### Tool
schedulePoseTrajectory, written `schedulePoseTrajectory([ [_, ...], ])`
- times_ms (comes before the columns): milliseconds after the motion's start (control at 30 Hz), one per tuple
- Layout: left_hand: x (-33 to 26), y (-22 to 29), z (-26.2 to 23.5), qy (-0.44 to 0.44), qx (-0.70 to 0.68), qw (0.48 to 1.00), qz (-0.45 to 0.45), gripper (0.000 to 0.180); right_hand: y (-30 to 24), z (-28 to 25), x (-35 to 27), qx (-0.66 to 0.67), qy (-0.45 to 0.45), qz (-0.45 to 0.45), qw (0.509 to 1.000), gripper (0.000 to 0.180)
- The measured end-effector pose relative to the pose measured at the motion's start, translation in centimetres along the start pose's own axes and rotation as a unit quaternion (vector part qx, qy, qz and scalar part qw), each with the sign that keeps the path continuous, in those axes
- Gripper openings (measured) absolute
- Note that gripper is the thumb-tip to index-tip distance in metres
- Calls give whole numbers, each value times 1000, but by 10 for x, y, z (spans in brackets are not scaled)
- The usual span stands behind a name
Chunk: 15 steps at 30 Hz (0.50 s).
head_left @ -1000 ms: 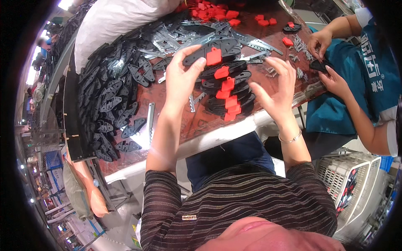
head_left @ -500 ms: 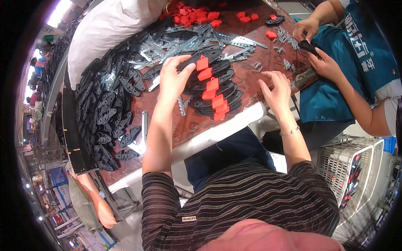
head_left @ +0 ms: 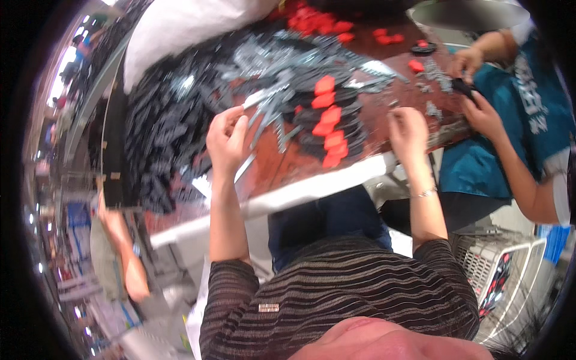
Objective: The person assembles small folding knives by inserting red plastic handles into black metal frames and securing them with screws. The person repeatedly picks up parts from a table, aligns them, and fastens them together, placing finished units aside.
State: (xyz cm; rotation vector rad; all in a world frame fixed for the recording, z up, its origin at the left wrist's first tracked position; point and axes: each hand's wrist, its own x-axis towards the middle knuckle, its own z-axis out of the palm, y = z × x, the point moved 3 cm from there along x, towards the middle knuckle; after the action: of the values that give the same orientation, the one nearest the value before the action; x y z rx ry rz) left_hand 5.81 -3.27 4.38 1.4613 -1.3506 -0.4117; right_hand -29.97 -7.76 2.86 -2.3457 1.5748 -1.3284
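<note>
My left hand [head_left: 227, 143] is closed in a pinch at the near end of a pale toothed metal strip [head_left: 265, 96], left of the row of parts. My right hand [head_left: 411, 137] is over the table's near right part, fingers drawn together at a small metal coil spring [head_left: 393, 104], which is blurred. Between my hands lies an overlapping row of black oval plates [head_left: 355, 123], with red plastic pieces [head_left: 327, 115] along it. More metal strips [head_left: 279, 126] lie loose between the row and my left hand.
A heap of black plates [head_left: 159, 132] covers the table's left, beside a white sack [head_left: 186, 30]. Red pieces [head_left: 318, 23] are piled at the back. At right, loose springs [head_left: 438, 75] lie near a co-worker's hands [head_left: 480, 114], which hold a black part. A white crate [head_left: 483, 267] stands lower right.
My left hand has come off the plates, moved left and closed at a metal strip. My right hand's fingers have drawn together near the springs. The whole view has shifted and blurred.
</note>
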Motion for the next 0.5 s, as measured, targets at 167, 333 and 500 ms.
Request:
schedulePoseTrajectory([
  [167,-40,-16,-38,-31,105,994,-23,18,-70,-12,-37,168,-78,-64,981,24],
  [333,-3,-26,-76,85,266,958,69,26,-130,26,-78,332,-200,-39,921,21],
  [500,64,-38,-40,-6,320,940,115,29,-127,58,-81,353,-163,-45,920,17],
])
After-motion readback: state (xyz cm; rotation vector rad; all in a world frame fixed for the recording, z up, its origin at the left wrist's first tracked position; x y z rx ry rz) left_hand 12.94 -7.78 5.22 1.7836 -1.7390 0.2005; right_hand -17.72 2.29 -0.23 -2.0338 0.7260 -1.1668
